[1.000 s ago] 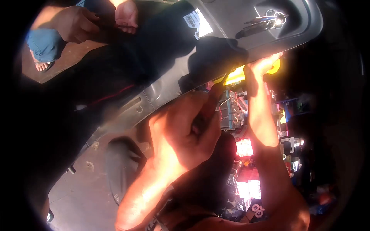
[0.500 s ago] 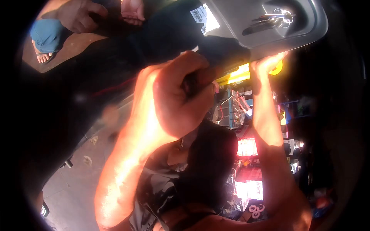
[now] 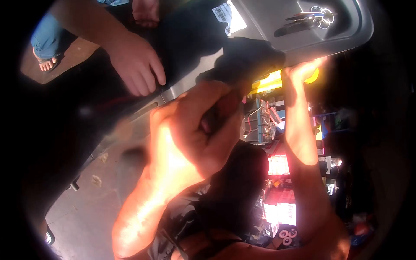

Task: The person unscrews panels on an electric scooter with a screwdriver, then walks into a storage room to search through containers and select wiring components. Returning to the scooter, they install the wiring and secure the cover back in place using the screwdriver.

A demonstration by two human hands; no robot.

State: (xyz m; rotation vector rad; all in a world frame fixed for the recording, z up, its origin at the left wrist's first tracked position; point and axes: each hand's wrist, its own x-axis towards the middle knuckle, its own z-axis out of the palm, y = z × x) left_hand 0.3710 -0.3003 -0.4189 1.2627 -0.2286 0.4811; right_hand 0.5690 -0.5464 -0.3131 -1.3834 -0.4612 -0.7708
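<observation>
A large grey plastic panel [image 3: 303, 45] spans the top of the view, with a torn white barcode label [image 3: 229, 17] on it. In its rounded recess lies a bunch of keys [image 3: 310, 19]. My left hand [image 3: 197, 130] is curled closed in front of the panel's near edge; anything inside its fingers is in shadow and cannot be made out. At the panel's near edge on the right, my right hand [image 3: 303, 71] grips the rim, its fingers partly hidden and washed out by sunlight. Behind that wrist is a yellow object [image 3: 269, 82].
Another person's hand [image 3: 138, 67] reaches over the panel's left part, and a second hand [image 3: 146, 12] is behind it. Below my right arm are red and white boxes [image 3: 279, 164], several white rolls [image 3: 287, 237] and wires. Grey floor [image 3: 93, 208] shows at left.
My left hand has moved slightly down and left, still curled. The other person's hand has come forward and down with fingers extended. My right hand stays at the panel's edge.
</observation>
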